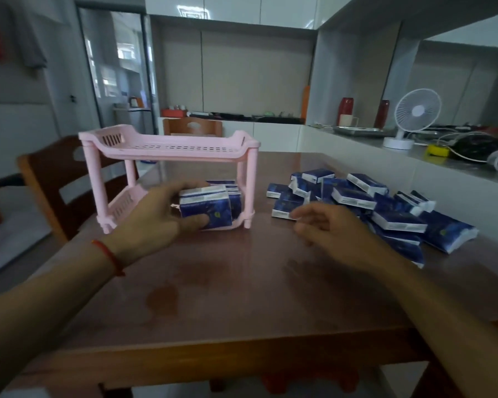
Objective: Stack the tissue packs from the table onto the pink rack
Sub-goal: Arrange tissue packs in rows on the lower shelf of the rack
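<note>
**Left hand on the packs in the rack's lower shelf**

On the brown table (242, 282), the left hand (153, 216) reaches into the lower tier of the pink rack (167, 147). Its fingers curl over the top and its thumb presses the front of a tissue pack (210, 209), so the pack is pinched between them. Behind that hand, further dark blue packs (227, 186) stand close together on the same lower shelf. Above the hand, the rack's upper shelf shows only its slotted floor.

Across from the left hand, the right hand (328, 228) hovers just over the table with its fingers loosely bent and grasping nothing; its outline is blurred. Just beyond its fingertips and out to its far side lies the loose heap of tissue packs (371, 202), tumbled over one another at mixed angles, some flat and some on edge.

Past the rack, outward from the left hand, a wooden chair (55, 179) stands at the table's edge. Beyond the heap, a white counter carries a small white fan (414, 113).
</note>
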`<state>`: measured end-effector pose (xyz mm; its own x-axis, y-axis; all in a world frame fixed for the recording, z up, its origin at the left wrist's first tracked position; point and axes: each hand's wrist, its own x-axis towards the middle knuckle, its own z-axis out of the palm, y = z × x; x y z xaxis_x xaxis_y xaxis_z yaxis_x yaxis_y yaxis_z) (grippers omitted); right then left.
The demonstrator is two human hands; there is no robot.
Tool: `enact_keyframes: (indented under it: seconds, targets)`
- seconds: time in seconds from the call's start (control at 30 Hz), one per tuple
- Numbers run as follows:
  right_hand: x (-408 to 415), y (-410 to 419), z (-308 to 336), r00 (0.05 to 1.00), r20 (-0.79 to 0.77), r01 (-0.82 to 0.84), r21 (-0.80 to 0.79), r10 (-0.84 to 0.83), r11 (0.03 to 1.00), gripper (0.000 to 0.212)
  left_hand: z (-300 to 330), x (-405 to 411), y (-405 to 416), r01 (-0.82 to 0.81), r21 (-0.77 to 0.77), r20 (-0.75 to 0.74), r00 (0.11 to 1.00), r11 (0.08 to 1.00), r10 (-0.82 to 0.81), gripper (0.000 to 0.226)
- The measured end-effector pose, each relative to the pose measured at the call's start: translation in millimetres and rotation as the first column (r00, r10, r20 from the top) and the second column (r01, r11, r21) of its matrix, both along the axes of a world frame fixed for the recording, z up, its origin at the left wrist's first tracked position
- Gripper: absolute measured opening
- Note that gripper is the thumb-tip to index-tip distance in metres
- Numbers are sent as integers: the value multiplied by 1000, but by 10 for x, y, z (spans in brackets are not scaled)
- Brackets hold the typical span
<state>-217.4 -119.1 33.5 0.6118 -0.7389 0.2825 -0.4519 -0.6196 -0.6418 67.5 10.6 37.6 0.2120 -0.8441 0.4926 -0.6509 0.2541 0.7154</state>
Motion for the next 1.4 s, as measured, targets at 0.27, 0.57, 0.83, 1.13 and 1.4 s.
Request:
enact_keyframes:
  seconds: [0.27,0.57,0.83,1.13,1.4]
  targets:
    - [783,-471,196,955,277,91,72,-108,993,16,29,185,-533,-38,113,80,996,993,29,47]
    - [972,-505,-201,976,216,-15,61,1,998,39,-156,177,-666,-166,120,253,959,979,132,56]
    - [993,-310,-126,978,128,-182,142,164,973,64,-102,198,-637,-188,251,139,978,950,156,86]
    - [1003,-305,-132,970,123,-228,170,209,959,72,-36,219,-605,-148,343,77,989,927,129,65]
    - [994,-345,-146,969,116,-240,199,220,950,74,35,214,-575,-24,373,-108,992,927,69,44]
